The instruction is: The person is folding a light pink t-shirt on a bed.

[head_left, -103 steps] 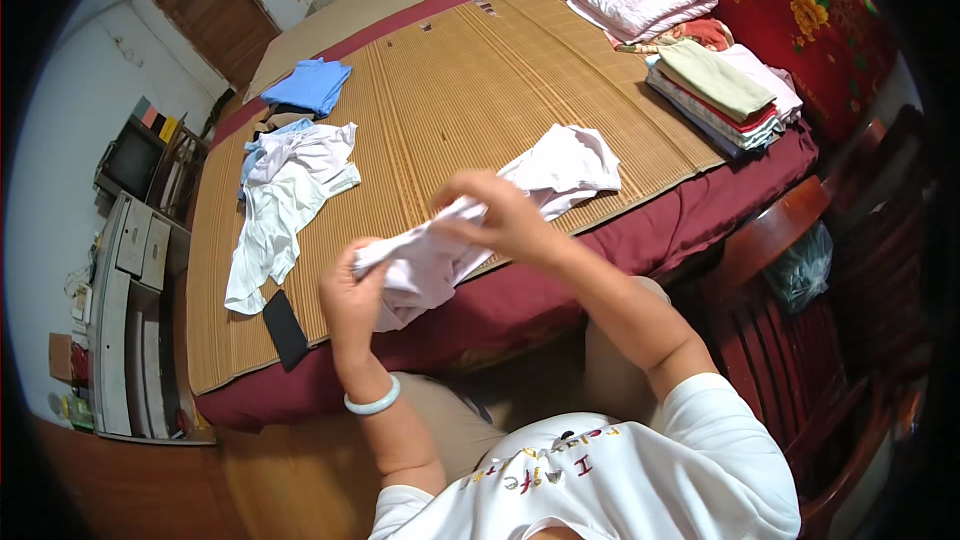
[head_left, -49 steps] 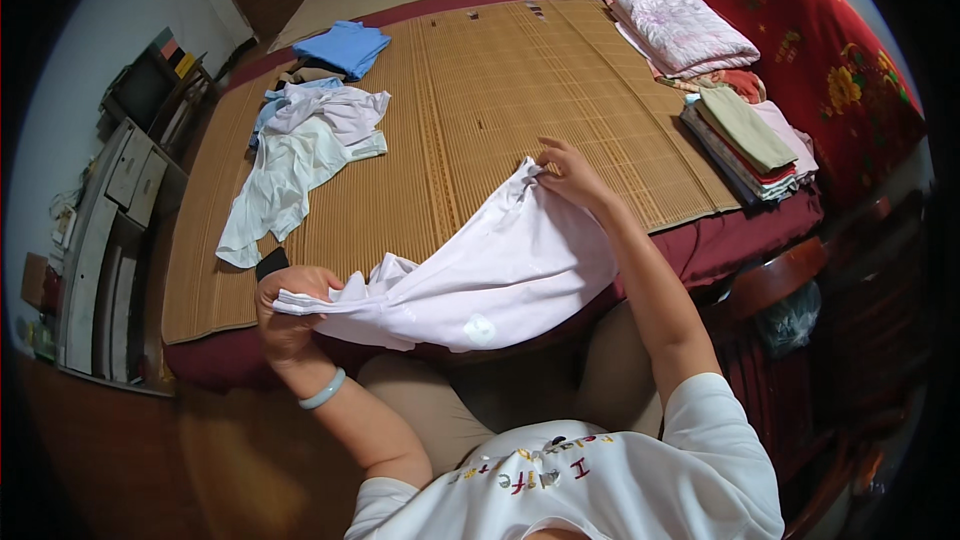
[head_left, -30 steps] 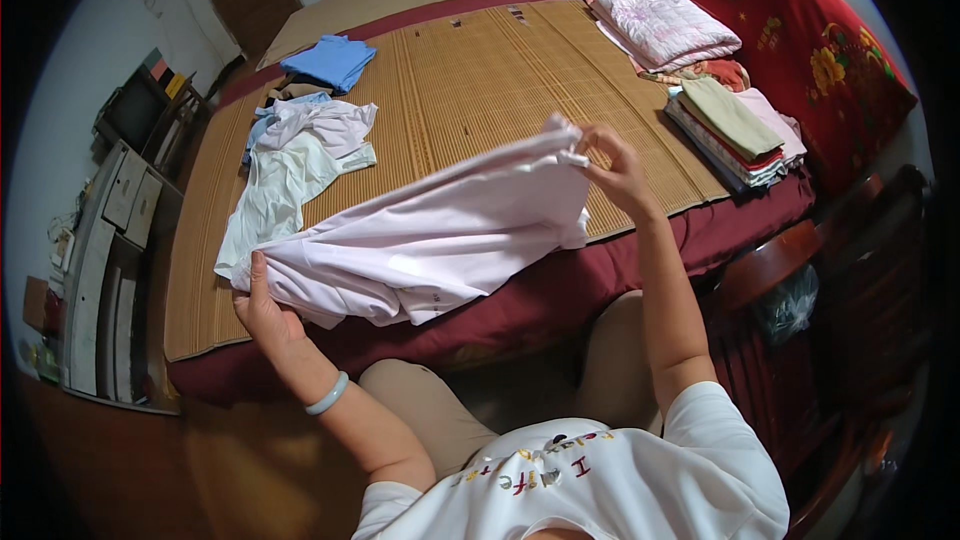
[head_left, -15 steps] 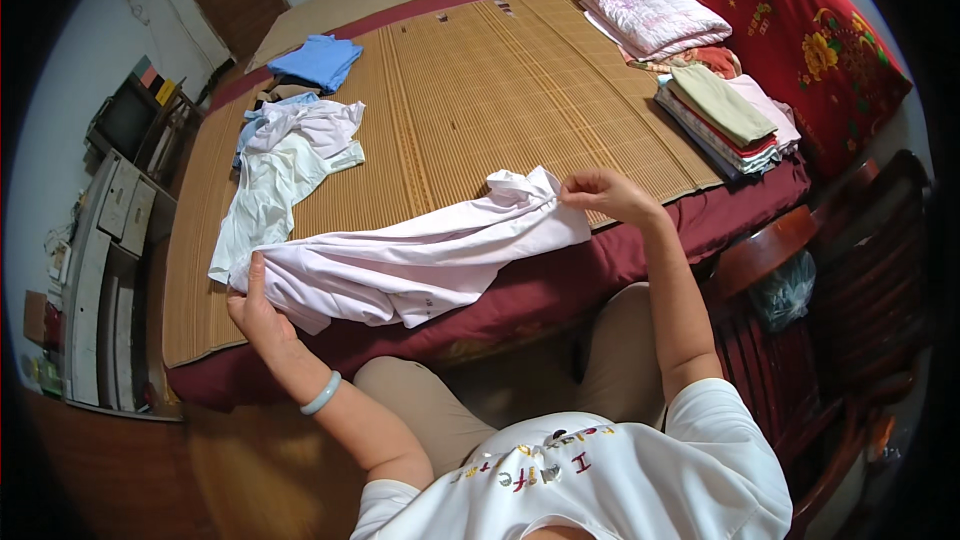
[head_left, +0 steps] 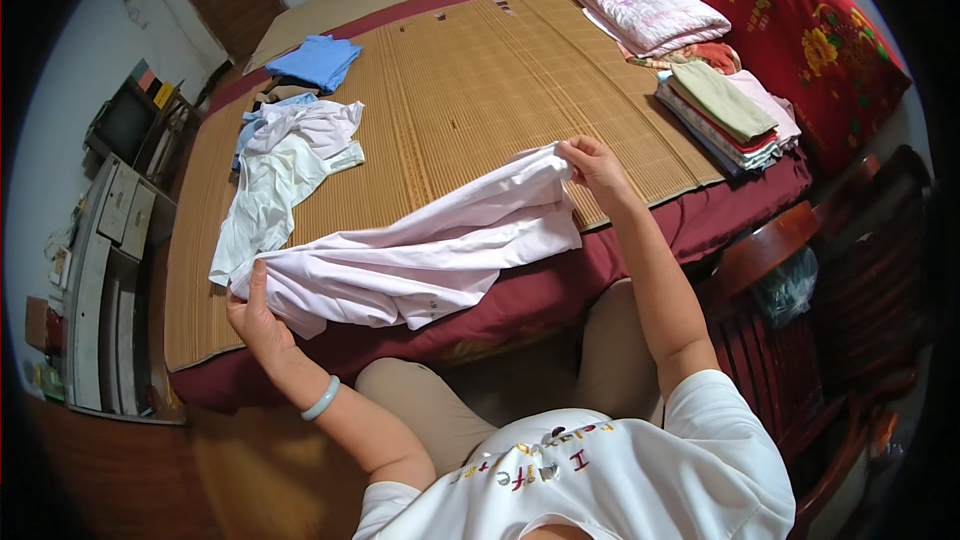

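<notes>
A pale pink garment [head_left: 420,250] is stretched between my two hands over the near edge of the bed. My left hand [head_left: 262,318] grips its left end, thumb on top and fingers hidden beneath the cloth. At the other end, my right hand [head_left: 598,172] pinches an upper corner, held higher than the left end. The garment's lower edge hangs in loose folds over the dark red bedding. Just beyond my left hand, a rumpled white garment [head_left: 275,185] lies on the bamboo mat [head_left: 450,90].
Blue folded clothing [head_left: 318,62] lies at the mat's far left. On the right stand a stack of folded clothes [head_left: 722,115] and a folded pink quilt [head_left: 655,12]. A dark wooden chair [head_left: 800,360] is at my right, with a plastic bag [head_left: 785,288] beside it.
My right hand has lifted its corner of the pink garment slightly up, and the bunched right end has spread out. My left hand has stayed nearly in place.
</notes>
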Demonstrator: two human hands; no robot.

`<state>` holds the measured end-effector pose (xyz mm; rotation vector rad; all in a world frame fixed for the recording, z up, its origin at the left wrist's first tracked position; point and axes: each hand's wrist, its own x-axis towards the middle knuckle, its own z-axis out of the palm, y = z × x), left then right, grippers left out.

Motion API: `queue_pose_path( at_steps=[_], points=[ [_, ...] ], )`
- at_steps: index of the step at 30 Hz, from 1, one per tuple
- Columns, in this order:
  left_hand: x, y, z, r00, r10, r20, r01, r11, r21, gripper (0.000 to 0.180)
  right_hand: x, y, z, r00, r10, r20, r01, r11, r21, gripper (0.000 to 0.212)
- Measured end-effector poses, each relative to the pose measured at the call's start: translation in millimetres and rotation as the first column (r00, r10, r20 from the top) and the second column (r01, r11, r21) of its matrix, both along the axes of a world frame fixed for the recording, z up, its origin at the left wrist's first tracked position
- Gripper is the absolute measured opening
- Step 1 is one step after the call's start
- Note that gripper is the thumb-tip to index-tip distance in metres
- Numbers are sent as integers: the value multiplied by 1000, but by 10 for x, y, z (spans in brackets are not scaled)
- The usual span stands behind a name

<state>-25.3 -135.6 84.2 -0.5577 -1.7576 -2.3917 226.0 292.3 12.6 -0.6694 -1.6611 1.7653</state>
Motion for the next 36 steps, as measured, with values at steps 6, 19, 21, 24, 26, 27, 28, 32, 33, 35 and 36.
queue_pose_path(
  at_steps=[6,19,21,24,26,27,28,32,33,35,36],
  points=[
    [-39,11,-18,1000,-21,1,21,1000,6,29,85,98,-81,997,-81,17,83,984,-160,10],
    [-47,26,-58,1000,-12,-6,12,999,30,30,4,-18,27,989,27,-147,-19,998,59,24],
    [-27,75,-38,1000,-9,-8,10,1000,25,30,-1,58,-56,998,-19,-60,37,950,310,24],
    [-34,27,-46,1000,2,-6,-2,1000,8,30,-119,-44,55,942,-335,23,230,693,684,21],
    [-51,21,-57,1000,-5,-5,5,1000,8,30,-175,-36,138,894,-377,-241,443,674,591,18],
    [-56,21,-66,1000,-8,0,8,1000,15,30,-156,-50,163,895,-377,-240,443,674,591,18],
    [-60,18,-58,1000,-13,3,13,1000,20,30,-123,-67,173,915,-352,-199,395,674,624,15],
    [-54,-9,-57,1000,-17,12,17,1000,12,30,72,-89,121,953,-221,206,54,795,604,17],
    [-59,-21,-44,1000,-20,22,20,999,26,29,125,-94,121,924,-101,369,-89,881,465,18],
    [-54,-20,-45,999,-20,35,18,999,42,27,216,-80,101,933,-59,355,-121,878,462,19],
    [-65,-20,-62,1000,-23,21,22,999,33,29,261,-75,92,937,-77,340,-98,878,468,19]
  ],
)
